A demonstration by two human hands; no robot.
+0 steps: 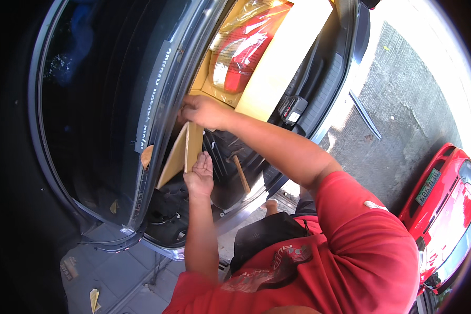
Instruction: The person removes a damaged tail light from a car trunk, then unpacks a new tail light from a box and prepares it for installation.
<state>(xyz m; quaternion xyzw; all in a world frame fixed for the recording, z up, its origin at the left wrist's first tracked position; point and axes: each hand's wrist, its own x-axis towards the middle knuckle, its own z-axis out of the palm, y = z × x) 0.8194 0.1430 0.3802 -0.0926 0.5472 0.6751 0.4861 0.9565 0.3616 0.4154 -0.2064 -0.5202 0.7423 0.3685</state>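
Note:
A cardboard box [199, 78] lies in the car's open rear compartment, holding a red-and-clear car tail light [248, 49] wrapped in clear plastic. My right hand [206, 112] reaches across to the box's near end, its fingers bent over the cardboard edge by the window frame. Below it, a cardboard flap [192, 144] stands out from the box. My left hand [200, 177] is against the flap's lower edge, palm up, fingers stretched out along it; its thumb is partly hidden. A hammer [240, 174] with a wooden handle rests to the right of the flap.
The tailgate's dark glass [99, 104] fills the left side. A black battery-like block [293, 110] sits beside the box near the sill [327, 86]. A dark strip [365, 115] lies on the concrete. A red car [442, 209] stands at the right.

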